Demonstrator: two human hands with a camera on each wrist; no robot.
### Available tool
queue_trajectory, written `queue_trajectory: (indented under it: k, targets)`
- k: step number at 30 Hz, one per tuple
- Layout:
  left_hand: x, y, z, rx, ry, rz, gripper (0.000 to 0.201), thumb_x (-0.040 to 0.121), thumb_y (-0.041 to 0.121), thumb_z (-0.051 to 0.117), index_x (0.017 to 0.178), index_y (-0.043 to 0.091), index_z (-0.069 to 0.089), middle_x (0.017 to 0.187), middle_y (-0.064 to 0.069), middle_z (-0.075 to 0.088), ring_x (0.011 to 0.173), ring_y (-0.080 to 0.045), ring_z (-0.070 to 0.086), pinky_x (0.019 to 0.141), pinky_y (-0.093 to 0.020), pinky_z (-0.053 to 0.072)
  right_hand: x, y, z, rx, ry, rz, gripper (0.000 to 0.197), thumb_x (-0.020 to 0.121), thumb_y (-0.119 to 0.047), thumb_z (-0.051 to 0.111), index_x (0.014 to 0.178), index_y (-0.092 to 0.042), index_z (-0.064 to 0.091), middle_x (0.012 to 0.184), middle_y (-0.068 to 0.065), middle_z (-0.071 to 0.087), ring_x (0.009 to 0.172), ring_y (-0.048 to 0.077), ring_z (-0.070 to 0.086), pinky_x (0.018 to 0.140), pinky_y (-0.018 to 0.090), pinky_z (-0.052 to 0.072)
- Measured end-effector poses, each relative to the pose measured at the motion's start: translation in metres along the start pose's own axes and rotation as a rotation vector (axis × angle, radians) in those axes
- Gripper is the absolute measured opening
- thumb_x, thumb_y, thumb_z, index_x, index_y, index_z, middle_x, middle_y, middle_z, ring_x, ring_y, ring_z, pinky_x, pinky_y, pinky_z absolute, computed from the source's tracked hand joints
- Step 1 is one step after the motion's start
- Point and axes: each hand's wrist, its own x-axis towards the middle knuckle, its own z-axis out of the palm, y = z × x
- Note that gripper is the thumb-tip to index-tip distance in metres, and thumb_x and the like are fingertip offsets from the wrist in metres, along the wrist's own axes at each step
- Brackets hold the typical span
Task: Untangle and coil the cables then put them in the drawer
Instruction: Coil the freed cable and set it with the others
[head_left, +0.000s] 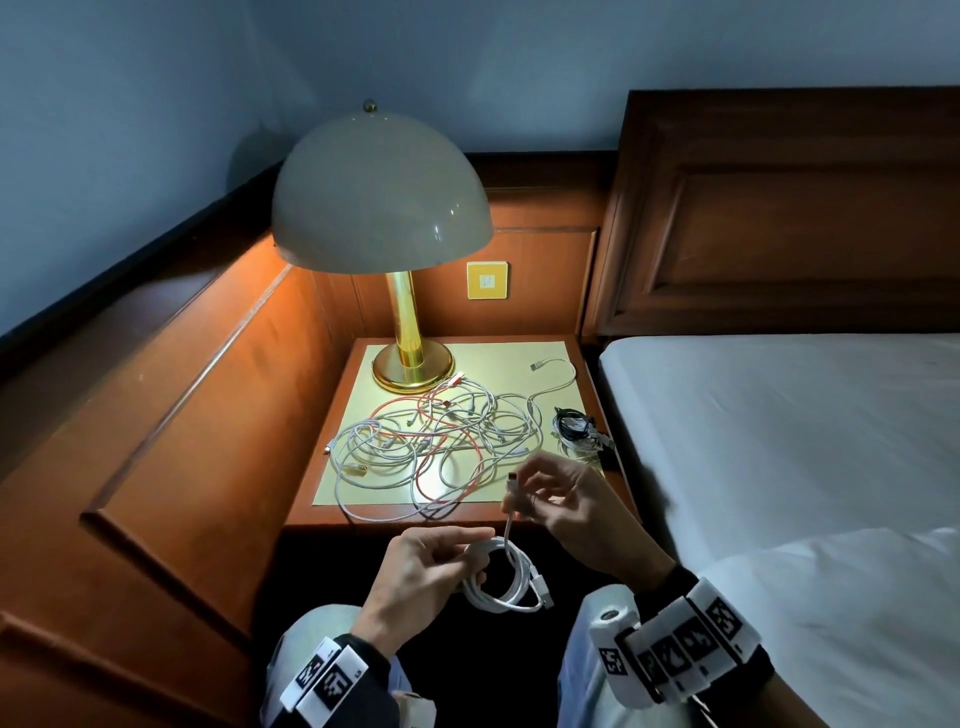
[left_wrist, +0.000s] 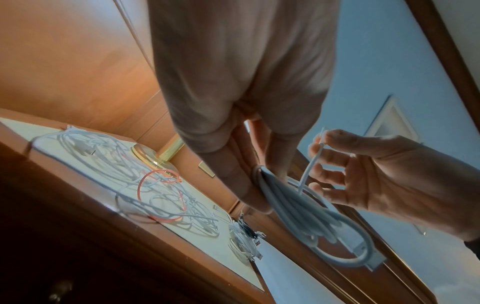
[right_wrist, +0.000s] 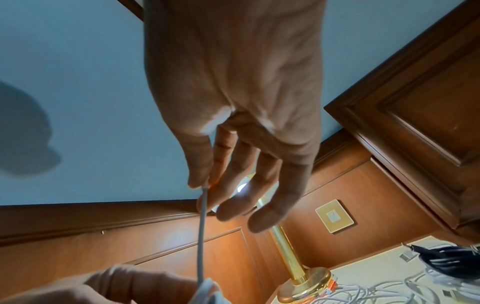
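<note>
One white coil (head_left: 506, 577) pinched in left hand (head_left: 421, 574), before nightstand (head_left: 332, 499); loose end (head_left: 511, 496) pinched in right hand (head_left: 566, 501); tangle (head_left: 441, 441) on nightstand.

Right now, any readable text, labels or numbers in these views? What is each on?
No words or numbers can be read.
Left wristband: black-and-white square marker patterns, plus a tiny edge mark too small to read.
Right wristband: marker patterns only.
Yellow wall plate: small central mark, blurred.
</note>
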Motion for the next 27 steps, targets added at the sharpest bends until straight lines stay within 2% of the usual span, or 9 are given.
queue_trajectory:
  k: [2, 5, 8, 12, 15, 17, 20, 23, 27]
  targets:
    - [-0.001, -0.002, 0.001, -0.017, 0.012, -0.001, 0.025, 0.083, -0.002, 0.076, 0.097, 0.017, 0.082, 0.096, -0.016, 0.078, 0.083, -0.020, 0.071, 0.079, -0.032, 0.059, -0.001, -0.001, 0.000, 0.003, 0.015, 0.000, 0.013, 0.092, -0.015, 0.065, 0.087, -0.027, 0.065, 0.089, 0.006, 0.075, 0.084, 0.034, 0.066, 0.076, 0.047, 0.055]
    - [-0.002, -0.003, 0.002, -0.061, 0.021, -0.013, 0.024, 0.081, -0.006, 0.075, 0.099, 0.010, 0.081, 0.093, -0.021, 0.077, 0.079, -0.021, 0.069, 0.070, -0.023, 0.058, 0.000, -0.003, -0.001, 0.043, 0.074, -0.004, 0.014, 0.095, -0.010, 0.066, 0.089, -0.022, 0.064, 0.089, 0.008, 0.073, 0.073, 0.021, 0.061, 0.066, 0.044, 0.053]
    - [-0.002, -0.006, 0.000, -0.092, 0.019, -0.022, 0.025, 0.078, 0.002, 0.078, 0.102, 0.008, 0.080, 0.095, -0.023, 0.076, 0.081, -0.025, 0.067, 0.075, -0.028, 0.060, 0.000, -0.006, -0.004, 0.058, 0.171, -0.027, 0.018, 0.094, -0.005, 0.068, 0.087, -0.021, 0.065, 0.087, 0.005, 0.073, 0.073, 0.016, 0.062, 0.061, 0.036, 0.055]
    - [-0.003, -0.007, -0.003, -0.049, -0.001, -0.010, 0.027, 0.078, 0.013, 0.081, 0.105, 0.016, 0.080, 0.098, -0.020, 0.076, 0.084, -0.027, 0.068, 0.087, -0.041, 0.058, -0.003, -0.010, -0.009, 0.048, 0.328, -0.097, 0.027, 0.092, 0.005, 0.067, 0.088, -0.022, 0.066, 0.087, 0.000, 0.076, 0.083, 0.016, 0.071, 0.056, 0.027, 0.054]
    - [-0.005, -0.007, -0.004, 0.024, -0.015, 0.016, 0.024, 0.082, 0.013, 0.081, 0.105, 0.019, 0.080, 0.097, -0.016, 0.077, 0.083, -0.026, 0.071, 0.086, -0.041, 0.059, -0.002, -0.010, -0.012, 0.068, 0.448, -0.143, 0.020, 0.090, 0.003, 0.070, 0.089, -0.016, 0.066, 0.083, 0.003, 0.075, 0.073, 0.012, 0.068, 0.053, 0.029, 0.054]
    - [-0.007, -0.006, -0.002, 0.066, -0.024, 0.019, 0.022, 0.083, 0.011, 0.080, 0.103, 0.021, 0.081, 0.092, -0.013, 0.078, 0.079, -0.022, 0.072, 0.082, -0.037, 0.059, -0.002, -0.005, -0.009, 0.122, 0.475, -0.106, 0.013, 0.091, -0.002, 0.070, 0.093, -0.013, 0.063, 0.083, 0.008, 0.073, 0.070, 0.014, 0.063, 0.053, 0.030, 0.053]
    - [-0.010, -0.007, 0.002, 0.106, -0.063, 0.009, 0.024, 0.086, 0.008, 0.078, 0.102, 0.024, 0.081, 0.090, -0.011, 0.078, 0.078, -0.020, 0.072, 0.083, -0.036, 0.059, -0.002, 0.008, 0.000, 0.256, 0.433, 0.015, 0.012, 0.092, -0.012, 0.070, 0.101, -0.013, 0.062, 0.082, 0.008, 0.072, 0.068, 0.016, 0.059, 0.057, 0.030, 0.052]
    - [-0.012, -0.007, 0.005, 0.107, -0.063, -0.010, 0.026, 0.087, 0.004, 0.076, 0.101, 0.025, 0.081, 0.090, -0.010, 0.079, 0.078, -0.021, 0.073, 0.082, -0.034, 0.060, -0.003, 0.020, 0.008, 0.264, 0.319, 0.108, 0.015, 0.092, -0.020, 0.070, 0.105, -0.013, 0.071, 0.078, 0.004, 0.070, 0.068, 0.016, 0.060, 0.060, 0.029, 0.053]
    - [-0.010, -0.002, 0.007, 0.079, -0.042, -0.014, 0.027, 0.087, -0.001, 0.073, 0.100, 0.021, 0.082, 0.095, -0.009, 0.079, 0.084, -0.022, 0.073, 0.084, -0.038, 0.060, -0.007, 0.029, 0.022, 0.362, 0.152, 0.173, 0.027, 0.090, -0.027, 0.070, 0.101, -0.002, 0.071, 0.085, 0.011, 0.072, 0.065, 0.017, 0.056, 0.051, 0.025, 0.046]
